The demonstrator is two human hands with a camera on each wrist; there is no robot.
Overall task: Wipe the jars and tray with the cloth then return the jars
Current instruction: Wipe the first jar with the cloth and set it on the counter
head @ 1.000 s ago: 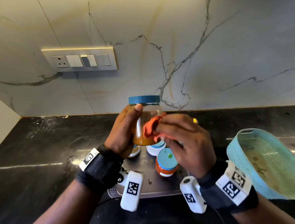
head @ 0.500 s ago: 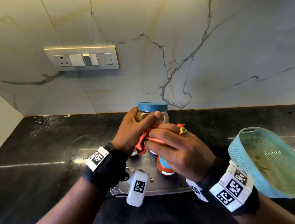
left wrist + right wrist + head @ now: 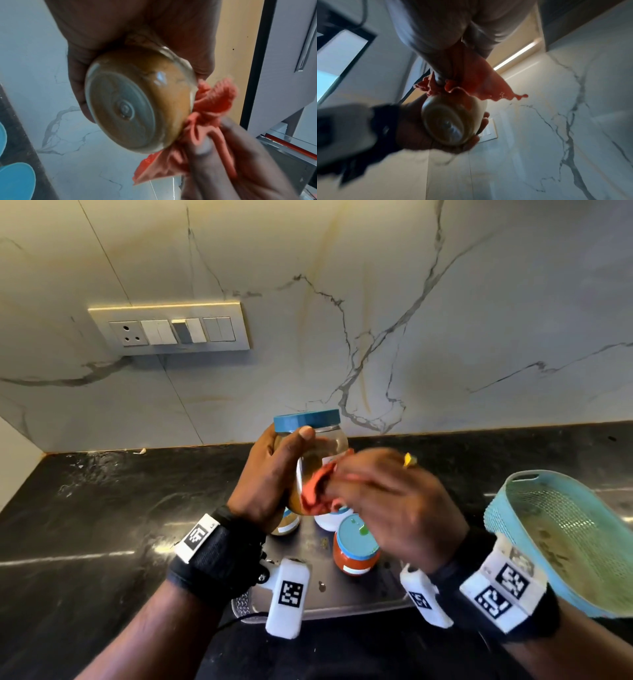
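Left hand [image 3: 270, 474] grips the jar [image 3: 317, 446]; right hand [image 3: 394, 501], at 3 o'clock, rubs it with the bunched cloth [image 3: 317, 494]. Next, probably turn the jar.

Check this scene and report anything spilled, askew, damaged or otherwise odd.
The teal basket at the right sits tilted, with brownish-green grime smeared inside. Small specks dot the tray, and whitish residue streaks the counter at the back left. The held jar looks intact, lid on.
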